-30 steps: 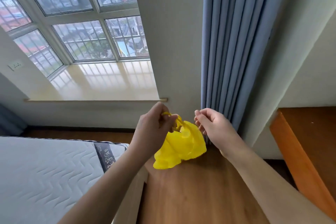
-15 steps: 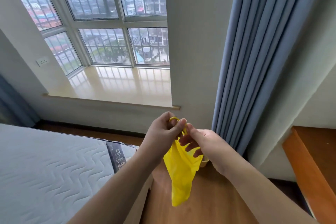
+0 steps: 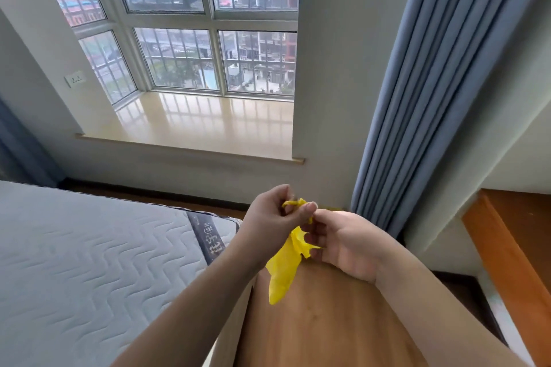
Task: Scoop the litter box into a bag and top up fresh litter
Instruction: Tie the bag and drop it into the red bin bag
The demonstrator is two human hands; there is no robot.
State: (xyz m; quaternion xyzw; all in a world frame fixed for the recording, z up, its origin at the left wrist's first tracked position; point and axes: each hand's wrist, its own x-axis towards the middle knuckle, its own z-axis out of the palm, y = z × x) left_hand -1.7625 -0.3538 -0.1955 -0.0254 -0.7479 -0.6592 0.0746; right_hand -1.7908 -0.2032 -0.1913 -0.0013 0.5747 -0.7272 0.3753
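A thin yellow plastic bag (image 3: 283,268) hangs limp in front of me, narrow and unopened, its bottom tip over the wooden surface. My left hand (image 3: 268,217) pinches the bag's top loop between thumb and fingers. My right hand (image 3: 343,243) is right beside it, fingers curled on the bag's torn upper edge just below the loop. The two hands nearly touch. No litter box, scoop or litter is in view.
A bare quilted mattress (image 3: 89,271) fills the lower left. A wooden surface (image 3: 322,322) lies under my hands. Behind are a bay window with a pale sill (image 3: 208,125), a blue curtain (image 3: 432,98) at right and an orange wooden ledge (image 3: 512,250) at far right.
The bag went from a puffed bundle to a long limp strip. My right hand closed in from apart and took hold of the bag's top beside my left hand. The view tilted up.
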